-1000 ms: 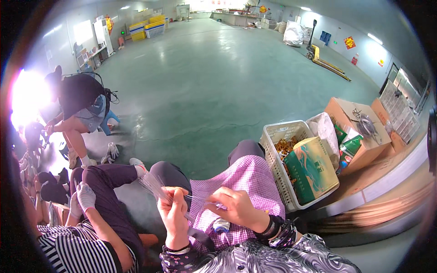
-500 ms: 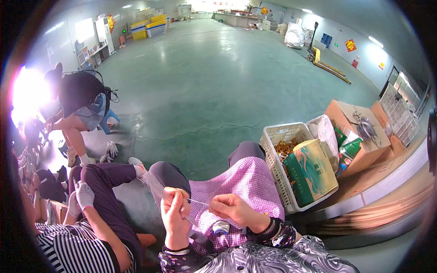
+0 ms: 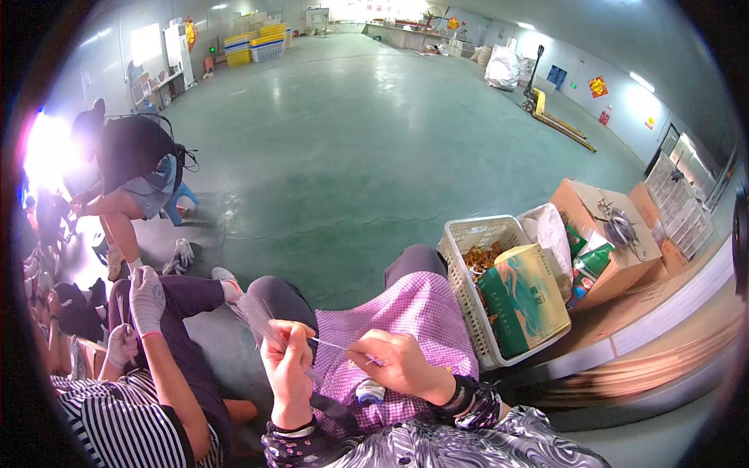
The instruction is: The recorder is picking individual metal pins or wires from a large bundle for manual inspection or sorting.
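Before my lap, my left hand (image 3: 287, 370) is closed around a bundle of thin, clear strands (image 3: 257, 316), which fans out past the fingers toward the upper left. A single white strand (image 3: 331, 344) runs from that hand to my right hand (image 3: 402, 365), whose fingers pinch it. The strand's short end shows below the right fingertips. The exact kind of strand cannot be made out. Beneath both hands lies a pink checked apron (image 3: 417, 312), with a small white and blue object (image 3: 370, 391) on it.
On my right stands a white plastic basket (image 3: 488, 355) holding brown scraps and a green-and-tan box (image 3: 524, 296). Cardboard boxes (image 3: 608, 234) are beyond it. At left sits a co-worker in a striped top (image 3: 125, 421) and white gloves; another person (image 3: 136, 156) bends forward on a blue stool.
My right hand has turned slightly, and the strand's end now shows below its fingers. The co-worker's gloved hands have moved apart, one of them upward. The view has shifted a little.
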The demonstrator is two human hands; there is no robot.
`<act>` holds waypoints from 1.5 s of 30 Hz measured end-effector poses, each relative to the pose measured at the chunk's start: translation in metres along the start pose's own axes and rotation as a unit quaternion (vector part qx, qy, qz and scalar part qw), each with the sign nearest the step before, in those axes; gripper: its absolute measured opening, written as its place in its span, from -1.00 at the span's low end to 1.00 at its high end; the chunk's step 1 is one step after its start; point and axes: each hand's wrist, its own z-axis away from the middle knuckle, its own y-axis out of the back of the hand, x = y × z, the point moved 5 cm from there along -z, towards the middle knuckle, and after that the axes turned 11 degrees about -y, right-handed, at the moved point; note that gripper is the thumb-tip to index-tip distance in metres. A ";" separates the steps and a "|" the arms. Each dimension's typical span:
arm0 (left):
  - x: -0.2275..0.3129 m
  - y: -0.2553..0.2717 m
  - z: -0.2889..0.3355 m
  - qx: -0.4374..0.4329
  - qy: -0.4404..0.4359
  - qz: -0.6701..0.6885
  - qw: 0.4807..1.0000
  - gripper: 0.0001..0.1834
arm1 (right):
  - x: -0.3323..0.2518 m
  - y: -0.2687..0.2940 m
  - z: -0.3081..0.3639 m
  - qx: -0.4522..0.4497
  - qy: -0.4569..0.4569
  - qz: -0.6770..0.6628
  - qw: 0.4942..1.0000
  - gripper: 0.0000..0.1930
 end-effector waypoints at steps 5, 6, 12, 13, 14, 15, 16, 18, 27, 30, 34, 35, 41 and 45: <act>-0.002 0.003 0.001 0.002 0.016 0.041 0.999 -0.97 | -0.001 -0.002 0.001 -0.018 -0.022 -0.072 0.997 -0.94; -0.002 0.003 0.001 0.001 0.018 0.044 0.999 -0.97 | -0.001 -0.002 0.001 -0.018 -0.024 -0.068 0.997 -0.94; 0.002 -0.004 0.005 -0.027 0.040 0.116 0.992 -0.95 | 0.025 -0.033 0.016 -0.231 -0.341 -0.592 0.693 -0.80; 0.002 -0.006 0.005 -0.028 0.041 0.119 0.992 -0.95 | 0.031 -0.034 0.017 -0.283 -0.310 -0.622 0.661 -0.80; 0.001 -0.006 0.005 -0.030 0.038 0.121 0.991 -0.95 | 0.029 -0.036 0.018 -0.285 -0.311 -0.621 0.661 -0.80; 0.001 -0.006 0.004 -0.032 0.035 0.124 0.991 -0.95 | 0.028 -0.031 0.014 -0.237 -0.276 -0.494 0.790 -0.82; 0.000 -0.006 0.003 -0.030 0.034 0.124 0.991 -0.95 | 0.024 -0.024 0.011 -0.179 -0.229 -0.348 0.891 -0.83; 0.002 -0.003 0.000 -0.035 -0.003 0.068 0.997 -0.96 | 0.007 -0.012 0.003 -0.105 -0.119 -0.221 0.962 -0.88; 0.001 0.000 0.000 -0.027 -0.010 0.053 0.998 -0.96 | -0.009 0.001 0.002 -0.021 0.000 -0.015 1.000 -0.90; 0.001 0.001 0.003 -0.028 -0.003 0.033 0.999 -0.96 | -0.010 0.001 0.005 -0.022 -0.004 -0.021 1.000 -0.90; 0.003 0.003 0.009 -0.014 0.003 0.019 1.000 -0.96 | -0.010 -0.002 0.010 -0.020 0.007 -0.023 1.000 -0.89; 0.004 0.004 0.009 -0.018 0.001 0.024 1.000 -0.95 | -0.010 -0.003 0.011 -0.024 0.004 -0.026 0.999 -0.89; 0.002 -0.009 0.001 -0.027 0.055 0.096 0.993 -0.93 | 0.017 -0.018 0.014 -0.167 -0.274 -0.357 0.877 -0.77; -0.005 -0.011 -0.006 -0.078 0.070 0.138 0.985 -0.96 | 0.025 -0.023 0.008 -0.180 -0.285 -0.437 0.834 -0.79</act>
